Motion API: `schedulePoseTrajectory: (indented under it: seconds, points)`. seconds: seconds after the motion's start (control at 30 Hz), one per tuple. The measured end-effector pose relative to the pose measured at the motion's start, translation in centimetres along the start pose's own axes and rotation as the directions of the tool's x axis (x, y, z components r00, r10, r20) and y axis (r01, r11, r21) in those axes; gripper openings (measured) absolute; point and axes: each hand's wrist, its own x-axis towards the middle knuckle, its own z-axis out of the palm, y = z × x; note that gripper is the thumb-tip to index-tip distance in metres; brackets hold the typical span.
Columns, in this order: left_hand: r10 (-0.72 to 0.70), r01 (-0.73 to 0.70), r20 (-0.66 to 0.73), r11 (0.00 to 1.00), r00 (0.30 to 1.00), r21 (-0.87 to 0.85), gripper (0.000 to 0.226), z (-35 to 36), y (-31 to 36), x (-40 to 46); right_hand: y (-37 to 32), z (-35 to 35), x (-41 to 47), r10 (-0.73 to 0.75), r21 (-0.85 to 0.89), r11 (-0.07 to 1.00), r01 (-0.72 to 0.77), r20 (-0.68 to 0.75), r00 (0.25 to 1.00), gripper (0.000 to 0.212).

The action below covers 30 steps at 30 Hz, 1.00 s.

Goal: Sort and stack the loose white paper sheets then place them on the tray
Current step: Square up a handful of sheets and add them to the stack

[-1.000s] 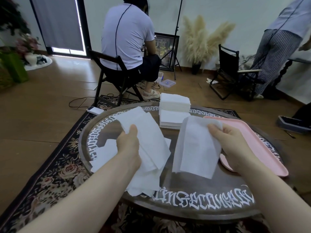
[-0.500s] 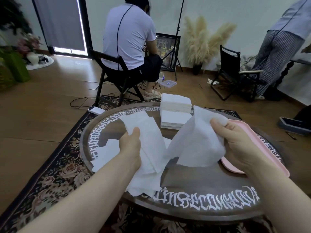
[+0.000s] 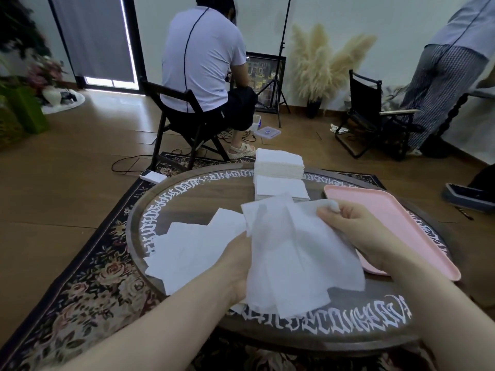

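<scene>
Above the round dark table (image 3: 348, 328), both hands meet on a small bunch of thin white paper sheets (image 3: 292, 258). My left hand (image 3: 235, 266) grips the bunch from the left, its fingers hidden behind the paper. My right hand (image 3: 359, 231) pinches the upper right corner of the top sheet. More loose white sheets (image 3: 192, 250) lie spread on the table to the left. A pink tray (image 3: 396, 210) lies at the right of the table, partly under my right wrist. Two neat stacks of white sheets (image 3: 280, 174) stand at the table's far edge.
A person sits on a black folding chair (image 3: 184, 124) just beyond the table, back turned. Another person (image 3: 450, 68) stands at the far right near a second black chair (image 3: 375, 121). A white device (image 3: 153, 176) lies on the patterned rug by the table.
My right hand has brought its sheet leftward onto the sheets in my left hand. The two bunches, apart a second ago, now overlap as one.
</scene>
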Motion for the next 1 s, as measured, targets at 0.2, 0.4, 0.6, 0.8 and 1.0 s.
schedulePoseTrajectory:
  seconds: [0.2, 0.4, 0.6, 0.8, 1.0]
  points:
    - [0.082, -0.083, -0.018, 0.995, 0.996, -0.057, 0.007, 0.3, 1.0, -0.2, 0.8, -0.3, 0.2, 0.078, 0.160, 0.984, -0.080, 0.020, 0.997, 0.047]
    - [0.155, -0.156, -0.051, 0.988, 0.987, -0.013, 0.003, -0.2, 2.3, -0.1, 0.9, 1.0, 0.2, 0.160, 0.240, 0.958, -0.158, 0.008, 0.987, 0.052]
    - [0.331, -0.301, -0.168, 0.936, 0.929, 0.181, 0.009, -0.8, 3.0, -0.1, 0.4, 1.1, 0.0, 0.043, 0.167, 0.986, -0.012, -0.181, 0.983, 0.039]
    - [0.417, -0.372, -0.174, 0.897, 0.892, 0.241, 0.013, -0.5, 3.7, -1.0, 0.3, 1.6, 0.0, 0.068, 0.128, 0.991, -0.035, -0.261, 0.963, 0.025]
    - [0.488, -0.406, -0.163, 0.836, 0.857, 0.368, 0.016, 0.0, 4.1, -1.5, 0.7, 2.5, -0.3, 0.102, 0.078, 0.993, -0.084, -0.270, 0.957, 0.017]
